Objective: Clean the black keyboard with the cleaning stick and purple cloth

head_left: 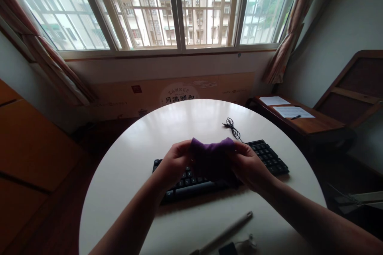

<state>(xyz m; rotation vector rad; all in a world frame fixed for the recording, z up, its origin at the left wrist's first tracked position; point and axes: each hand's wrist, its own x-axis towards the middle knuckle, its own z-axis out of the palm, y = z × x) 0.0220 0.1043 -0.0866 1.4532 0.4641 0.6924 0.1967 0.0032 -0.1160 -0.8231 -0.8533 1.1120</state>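
A dark purple cloth is stretched between my two hands, over the middle of a black keyboard. My left hand pinches the cloth's left side, above the keyboard's letter keys. On the right side, my right hand grips the cloth, left of the number keys. The cloth and my hands hide much of the keyboard's middle. From the keyboard's far edge runs a black cable, bundled in loops on the table.
The keyboard lies on a round white table. Near me are a grey stick-like tool and a small dark block. To the right, papers and a pen lie on a wooden seat. A barred window stands behind.
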